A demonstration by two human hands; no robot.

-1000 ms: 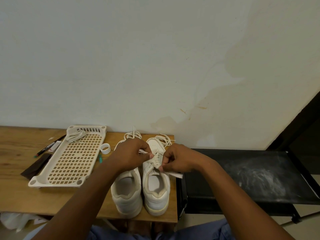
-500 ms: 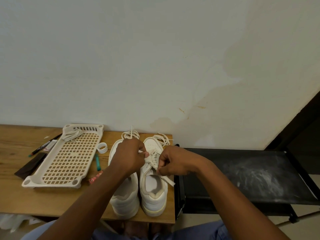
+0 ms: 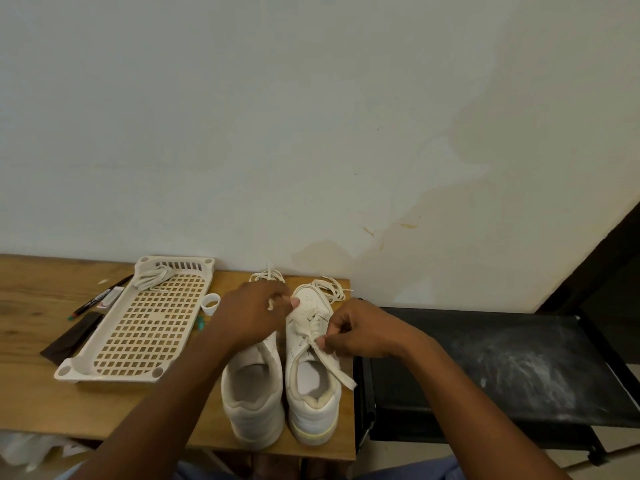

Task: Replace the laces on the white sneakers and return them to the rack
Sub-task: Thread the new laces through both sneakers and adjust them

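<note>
Two white sneakers stand heels toward me on the wooden table (image 3: 41, 393), the left sneaker (image 3: 252, 393) beside the right sneaker (image 3: 311, 393). My left hand (image 3: 252, 313) hovers over the left shoe's front and pinches a cream lace end near the right shoe's toe. My right hand (image 3: 360, 330) pinches the flat lace (image 3: 332, 365) that runs out of the right shoe's eyelets and hangs toward its collar. Loose thin white laces (image 3: 329, 285) lie in a tangle behind both toes.
A cream perforated rack shelf (image 3: 138, 327) lies to the left, with a bundled lace (image 3: 152, 277) at its far end. A tape roll (image 3: 210, 303), pens (image 3: 100, 296) and a dark flat strip (image 3: 71, 336) lie around it. A black stand (image 3: 502, 368) adjoins the table's right edge.
My right hand has drawn the flat lace a little toward me and to the right. My left hand has shifted slightly toward the right shoe's toe, pinching its lace end.
</note>
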